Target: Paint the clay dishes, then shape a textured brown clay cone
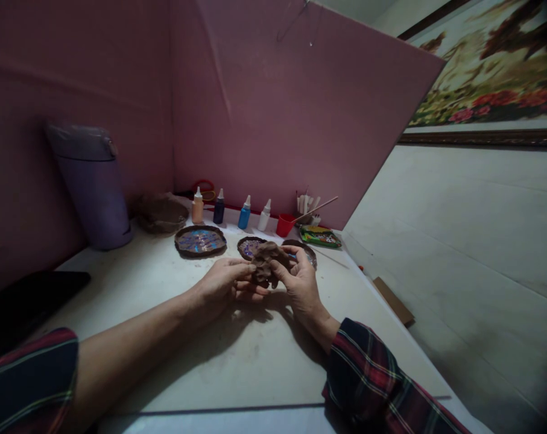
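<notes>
- The left hand (223,282) pinches the left side of a clay lump (266,262), fingers closed against it; the lump is held just above the middle of the white table (237,361).
- The right hand (303,283) clamps the lump's right side, thumb on top.
- The clay is dark brown, rough and knobbly — uneven, with no smooth face showing.
- Risk, as I judge it: squeezed hard between both hands, the lump could crack or shed a piece, since its edges look ragged.
- Just behind it lie small painted clay dishes (199,241); a dropped lump could dent them.
- Toward the back edge stand paint bottles (243,212) and a red cup (284,225) — a stray elbow could tip them.
</notes>
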`<state>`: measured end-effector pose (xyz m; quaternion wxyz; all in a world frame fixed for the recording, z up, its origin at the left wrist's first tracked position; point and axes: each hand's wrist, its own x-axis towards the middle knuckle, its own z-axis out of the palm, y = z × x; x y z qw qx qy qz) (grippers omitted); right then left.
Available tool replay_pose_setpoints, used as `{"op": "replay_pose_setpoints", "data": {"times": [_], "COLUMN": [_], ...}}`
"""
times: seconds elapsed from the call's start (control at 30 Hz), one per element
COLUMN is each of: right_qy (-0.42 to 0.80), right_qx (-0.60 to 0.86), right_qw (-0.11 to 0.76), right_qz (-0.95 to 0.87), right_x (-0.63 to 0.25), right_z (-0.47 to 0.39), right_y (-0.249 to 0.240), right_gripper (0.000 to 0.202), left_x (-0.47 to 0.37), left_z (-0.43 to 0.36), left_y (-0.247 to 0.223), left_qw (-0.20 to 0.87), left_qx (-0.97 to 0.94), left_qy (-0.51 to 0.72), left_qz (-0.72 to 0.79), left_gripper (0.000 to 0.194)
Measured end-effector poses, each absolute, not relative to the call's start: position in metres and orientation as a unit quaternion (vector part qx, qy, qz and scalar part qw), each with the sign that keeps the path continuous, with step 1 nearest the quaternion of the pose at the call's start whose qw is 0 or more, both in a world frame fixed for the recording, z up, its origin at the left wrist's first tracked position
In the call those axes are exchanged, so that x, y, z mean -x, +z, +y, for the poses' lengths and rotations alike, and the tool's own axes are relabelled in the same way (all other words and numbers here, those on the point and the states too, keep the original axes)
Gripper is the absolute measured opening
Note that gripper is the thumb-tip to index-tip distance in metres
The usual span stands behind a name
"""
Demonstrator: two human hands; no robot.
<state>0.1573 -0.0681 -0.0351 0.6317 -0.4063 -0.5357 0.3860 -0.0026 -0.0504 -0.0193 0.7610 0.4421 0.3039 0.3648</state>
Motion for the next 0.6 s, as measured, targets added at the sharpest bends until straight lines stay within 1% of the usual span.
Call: {"op": "replay_pose_setpoints", "data": {"times": [0.17,0.37,0.6], "right_qy": [0.391,0.395,0.388], "right_qx": [0.402,0.405,0.412], "right_qw": [0.625,0.621,0.621], "right_qz": [-0.544,-0.543,-0.542], "right_x": [-0.1571,-0.1555,-0.1563], "right_z": [-0.0687,-0.0699,-0.0686], "right_y": [-0.0354,-0.0351,-0.0358], "right_gripper": [0.036,0.037,0.037], "left_x": [-0.0004,-0.0023,0.0008], "left_z": [-0.0503,-0.0522,-0.0526], "left_y": [-0.0182,-0.0178,-0.0168], "left_qw": [0.736,0.728,0.747], "left_qx": [-0.459,-0.451,-0.448], "left_qy": [0.364,0.372,0.361], "left_qz": [0.338,0.357,0.335], "left_gripper": [0.016,0.005,0.014]}}
